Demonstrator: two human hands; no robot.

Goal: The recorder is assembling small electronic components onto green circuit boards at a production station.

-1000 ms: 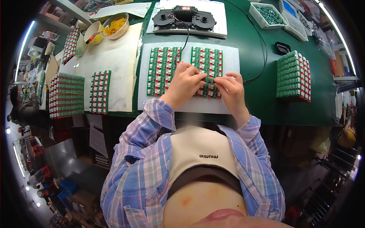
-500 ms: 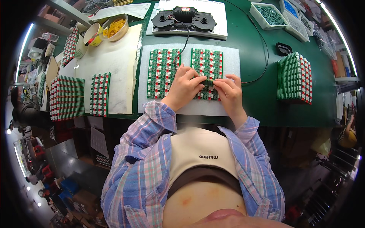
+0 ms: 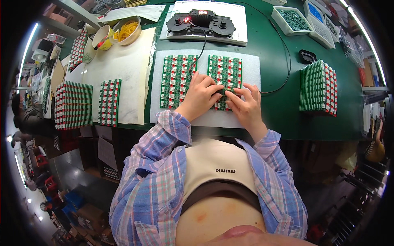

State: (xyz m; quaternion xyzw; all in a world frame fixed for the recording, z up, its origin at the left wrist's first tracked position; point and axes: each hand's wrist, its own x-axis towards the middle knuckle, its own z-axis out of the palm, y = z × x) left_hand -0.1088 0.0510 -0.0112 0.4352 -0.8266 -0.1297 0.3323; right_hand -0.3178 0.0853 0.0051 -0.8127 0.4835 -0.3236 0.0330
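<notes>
Two green circuit board panels with rows of white and red parts lie side by side on a white foam sheet (image 3: 250,65): the left panel (image 3: 174,80) and the right panel (image 3: 232,67). Over the lower part of the right panel, both hands meet at a small dark green piece (image 3: 225,91), too small and covered to name. My left hand (image 3: 200,95) has its fingertips closed on one side of it. My right hand (image 3: 246,104) pinches the other side with thumb and fingers. A thin dark cable reaches down to my left hand, and another ends beside my right.
A black two-dial device (image 3: 201,25) with a red light stands on a white base at the back. Board stacks flank the foam: tall stack (image 3: 74,105), small stack (image 3: 109,102), right stack (image 3: 318,88). Bins of small parts (image 3: 291,20) and a rubber band bowl (image 3: 128,31) sit farther back.
A red light now shows on the black device. My right fingers have shifted slightly left around the small piece. The whole view has moved a little, with the table things lower.
</notes>
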